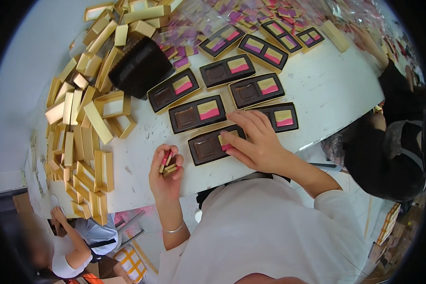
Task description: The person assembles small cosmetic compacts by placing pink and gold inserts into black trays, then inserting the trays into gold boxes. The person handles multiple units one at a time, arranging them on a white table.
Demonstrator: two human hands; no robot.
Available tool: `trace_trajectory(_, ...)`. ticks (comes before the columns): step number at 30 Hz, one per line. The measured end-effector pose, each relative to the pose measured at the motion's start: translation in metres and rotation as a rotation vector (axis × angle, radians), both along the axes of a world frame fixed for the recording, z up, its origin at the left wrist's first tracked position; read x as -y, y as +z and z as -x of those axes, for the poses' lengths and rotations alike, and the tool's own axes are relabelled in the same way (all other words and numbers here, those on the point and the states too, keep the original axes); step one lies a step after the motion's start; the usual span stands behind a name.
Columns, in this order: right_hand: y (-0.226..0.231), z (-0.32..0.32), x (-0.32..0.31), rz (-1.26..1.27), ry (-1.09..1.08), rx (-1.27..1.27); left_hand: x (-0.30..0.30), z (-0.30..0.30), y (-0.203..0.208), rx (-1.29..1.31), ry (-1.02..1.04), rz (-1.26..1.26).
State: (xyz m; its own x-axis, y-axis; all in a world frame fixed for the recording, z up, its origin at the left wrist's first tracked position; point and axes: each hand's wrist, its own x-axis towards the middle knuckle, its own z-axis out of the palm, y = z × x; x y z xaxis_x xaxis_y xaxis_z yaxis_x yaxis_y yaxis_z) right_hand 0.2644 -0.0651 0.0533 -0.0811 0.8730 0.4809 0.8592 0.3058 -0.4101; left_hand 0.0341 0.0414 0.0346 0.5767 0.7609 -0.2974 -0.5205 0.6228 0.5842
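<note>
My left hand (pixel 167 173) is curled in front of the boxes. It holds several small flat pieces (pixel 166 161) in pink and gold wrappers, stacked on edge. Over the nearest box, my right hand (pixel 258 139) has thumb and forefinger at a pink-and-gold wrapped square (pixel 222 138) in the right compartment. Its other fingers reach toward the box behind. That nearest box (pixel 205 147) has a dark two-part insert with a bare brown left compartment. Similar open boxes lie around it: one behind it (pixel 184 118) and one at the right (pixel 288 115), partly hidden by my right hand.
Gold empty boxes and lids (pixel 87 128) heap up at the left. A stack of dark trays (pixel 141 67) stands beside them. Purple and pink wrapped pieces (pixel 251 16) spread along the back with clear plastic. People (pixel 395 118) sit at the right and lower left.
</note>
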Motion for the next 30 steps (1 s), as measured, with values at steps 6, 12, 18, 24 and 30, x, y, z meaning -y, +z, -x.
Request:
trace_trajectory(6, -0.01, -0.034, 0.009, 0.128, -0.05, 0.129, 0.021, -0.032, -0.003, -0.12, -0.064, -0.054)
trace_trajectory(12, 0.028, -0.09, -0.009, -0.059, -0.182, -0.054, -0.02, -0.017, 0.012, -0.408, 0.214, -0.355)
trace_trajectory(18, 0.014, -0.21, -0.135, 0.165, -0.137, -0.041, -0.041, 0.015, -0.024, -1.071, 0.487, -1.001)
trace_trajectory(24, 0.012, -0.204, -0.211, 0.058, -0.328, -0.018, -0.029, 0.005, -0.019, -1.064, 0.341, -0.966)
trace_trajectory(30, 0.066, -0.088, -0.213, -0.365, 0.275, 0.116, -0.041, 0.002, -0.01, -0.846, 0.406, -0.613)
